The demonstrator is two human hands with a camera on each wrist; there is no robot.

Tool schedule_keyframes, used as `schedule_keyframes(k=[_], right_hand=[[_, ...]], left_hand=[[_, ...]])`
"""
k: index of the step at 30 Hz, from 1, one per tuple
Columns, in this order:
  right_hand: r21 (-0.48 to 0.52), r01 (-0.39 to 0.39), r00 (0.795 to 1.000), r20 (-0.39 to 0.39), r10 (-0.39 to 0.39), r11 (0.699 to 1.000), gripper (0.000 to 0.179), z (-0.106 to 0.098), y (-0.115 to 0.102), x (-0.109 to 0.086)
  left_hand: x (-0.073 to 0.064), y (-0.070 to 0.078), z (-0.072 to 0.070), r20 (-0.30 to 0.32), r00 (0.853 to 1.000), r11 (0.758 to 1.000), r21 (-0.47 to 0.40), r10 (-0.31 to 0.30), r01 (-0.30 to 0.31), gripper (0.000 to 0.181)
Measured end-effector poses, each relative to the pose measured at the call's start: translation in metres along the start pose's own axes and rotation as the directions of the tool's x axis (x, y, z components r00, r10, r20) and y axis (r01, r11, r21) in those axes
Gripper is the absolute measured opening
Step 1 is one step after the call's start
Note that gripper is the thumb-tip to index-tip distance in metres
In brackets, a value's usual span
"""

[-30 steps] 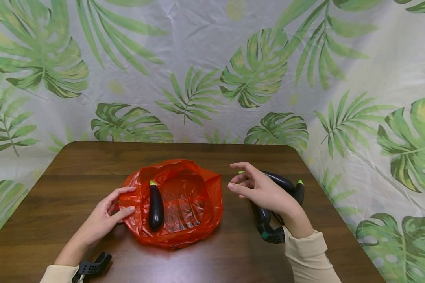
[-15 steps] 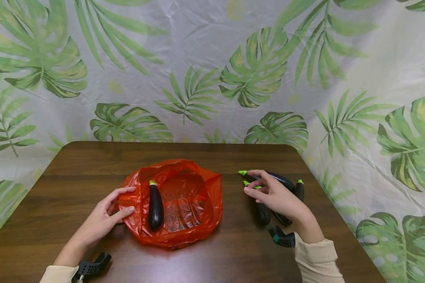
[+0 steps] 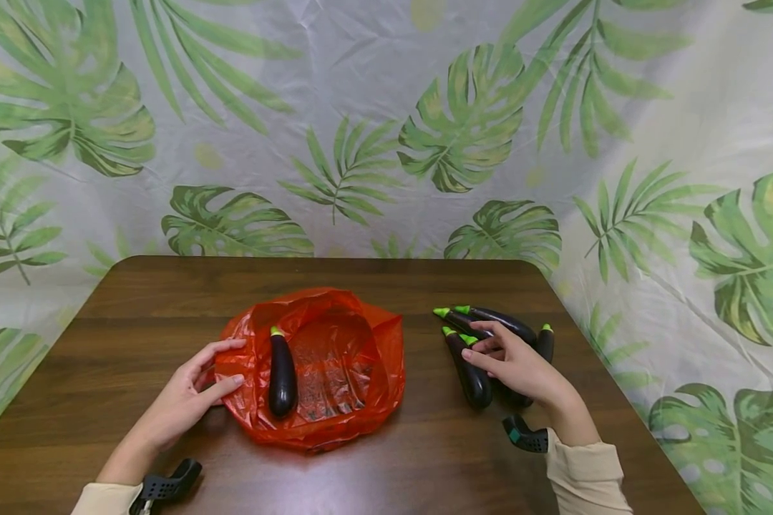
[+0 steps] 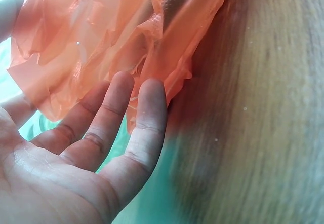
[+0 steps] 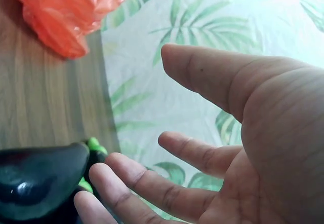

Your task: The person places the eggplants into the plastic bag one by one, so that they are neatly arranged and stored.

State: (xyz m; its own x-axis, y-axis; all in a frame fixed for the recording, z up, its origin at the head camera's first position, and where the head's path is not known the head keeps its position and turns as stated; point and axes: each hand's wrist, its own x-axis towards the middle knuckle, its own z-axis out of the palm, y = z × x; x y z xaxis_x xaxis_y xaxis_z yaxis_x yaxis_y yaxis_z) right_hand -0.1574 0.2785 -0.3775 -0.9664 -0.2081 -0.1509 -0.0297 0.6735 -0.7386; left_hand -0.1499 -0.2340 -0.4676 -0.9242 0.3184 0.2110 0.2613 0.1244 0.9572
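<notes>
Right hand (image 3: 515,365): shifted toward the right and near edges of the bench (image 3: 167,300); fingertips formerly left of the eggplants, now over them, contact unclear. Leftmost eggplant (image 3: 469,372): formerly mostly covered, now exposed from green cap to blunt end. Eggplant nearest the far edge (image 3: 505,324): green cap formerly hidden, now visible. Black wrist device (image 3: 524,434), beige sleeve (image 3: 582,472): both shifted toward the right edge.
</notes>
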Motion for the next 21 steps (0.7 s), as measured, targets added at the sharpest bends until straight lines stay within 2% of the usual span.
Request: schedule_keyframes(k=[9,21], right_hand=[[-0.006,0.016,1.0,0.01,-0.016,1.0,0.068,0.001,0.014,0.002],[-0.052,0.029,1.0,-0.004,-0.029,0.998,0.066,0.002,0.022,0.005]], left_hand=[[0.001,-0.001,-0.001,0.005,1.0,1.0,-0.005,-0.008,0.008,0.049],[0.0,-0.002,-0.001,0.005,1.0,1.0,-0.003,-0.017,0.017,0.049]])
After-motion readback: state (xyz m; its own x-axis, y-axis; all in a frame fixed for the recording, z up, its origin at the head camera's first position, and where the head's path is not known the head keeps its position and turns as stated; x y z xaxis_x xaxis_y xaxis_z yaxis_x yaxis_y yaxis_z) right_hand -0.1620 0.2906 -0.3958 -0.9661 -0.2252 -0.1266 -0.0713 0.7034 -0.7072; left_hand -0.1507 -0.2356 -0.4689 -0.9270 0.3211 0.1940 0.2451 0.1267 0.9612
